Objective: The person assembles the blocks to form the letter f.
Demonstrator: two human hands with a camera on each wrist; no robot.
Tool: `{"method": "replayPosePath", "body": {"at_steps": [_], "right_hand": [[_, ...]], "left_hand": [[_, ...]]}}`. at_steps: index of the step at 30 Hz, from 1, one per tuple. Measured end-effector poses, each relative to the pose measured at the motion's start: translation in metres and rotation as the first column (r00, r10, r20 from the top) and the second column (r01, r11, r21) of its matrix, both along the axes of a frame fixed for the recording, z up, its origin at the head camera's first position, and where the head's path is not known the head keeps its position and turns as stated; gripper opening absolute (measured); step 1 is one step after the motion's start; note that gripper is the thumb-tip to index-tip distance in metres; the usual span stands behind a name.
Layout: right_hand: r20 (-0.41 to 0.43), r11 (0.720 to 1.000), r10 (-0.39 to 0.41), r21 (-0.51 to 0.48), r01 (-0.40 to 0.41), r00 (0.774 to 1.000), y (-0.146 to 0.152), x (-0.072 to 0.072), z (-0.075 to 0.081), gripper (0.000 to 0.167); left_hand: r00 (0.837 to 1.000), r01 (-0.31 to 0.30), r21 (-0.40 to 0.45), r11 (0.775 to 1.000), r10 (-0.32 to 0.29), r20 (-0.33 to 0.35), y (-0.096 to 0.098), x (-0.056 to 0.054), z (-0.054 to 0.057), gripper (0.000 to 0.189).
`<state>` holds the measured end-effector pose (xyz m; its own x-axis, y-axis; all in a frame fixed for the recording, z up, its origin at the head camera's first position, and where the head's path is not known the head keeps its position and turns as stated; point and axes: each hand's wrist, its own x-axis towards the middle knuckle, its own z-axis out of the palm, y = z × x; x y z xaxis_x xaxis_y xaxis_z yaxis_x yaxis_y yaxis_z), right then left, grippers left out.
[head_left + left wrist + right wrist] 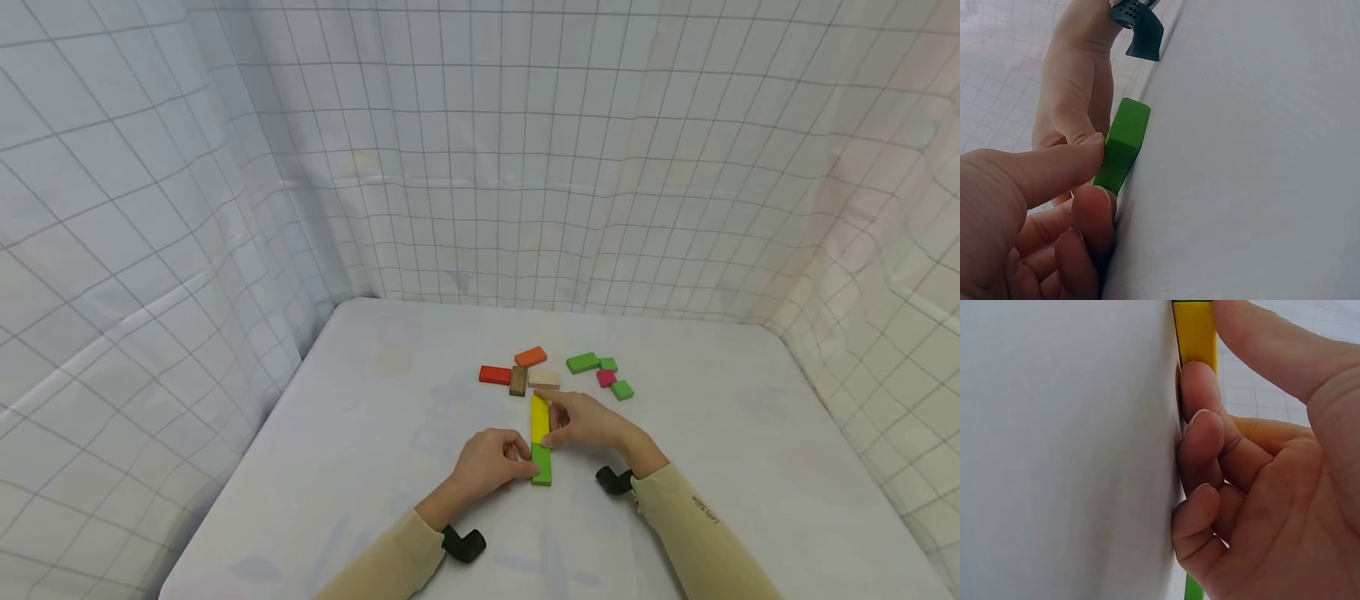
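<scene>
In the head view a yellow block (540,419) and a green block (542,465) lie end to end in one line on the white table. The left hand (491,460) pinches the green block at its left side. Its thumb reaches over the block, and the other fingers curl low beside it, as the left wrist view shows. Around the yellow block the right hand (588,421) spreads thumb and index finger, the thumb by the joint with the green block, the index at the far end. In the right wrist view its other fingers rest curled against the tabletop.
Beyond the hands lie a red block (495,375), a brown block (518,381), an orange block (531,357) and a cream block (544,380). Farther right are a longer green block (582,362), a small pink block (606,378) and two small green ones. Gridded cloth (525,167) encloses the table.
</scene>
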<state>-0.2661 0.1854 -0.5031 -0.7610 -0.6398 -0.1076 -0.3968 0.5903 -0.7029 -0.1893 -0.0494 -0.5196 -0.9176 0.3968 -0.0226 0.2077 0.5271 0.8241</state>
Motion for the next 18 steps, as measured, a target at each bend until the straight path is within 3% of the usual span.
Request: {"method": "replayPosePath", "body": {"at_steps": [13, 18], "right_hand": [[0.002, 1.0, 0.001, -0.026, -0.001, 1.0, 0.0013, 0.0037, -0.0001, 0.083], [0.005, 0.999, 0.009, -0.033, -0.009, 1.0, 0.0019, 0.0034, 0.002, 0.083]], "left_hand": [[1.0, 0.01, 0.051, 0.999, -0.011, 0.028, -0.0002, 0.0006, 0.0007, 0.021], [1.0, 0.002, 0.043, 0.999, -0.002, -0.01, -0.0009, -0.0014, 0.0018, 0.026]]}}
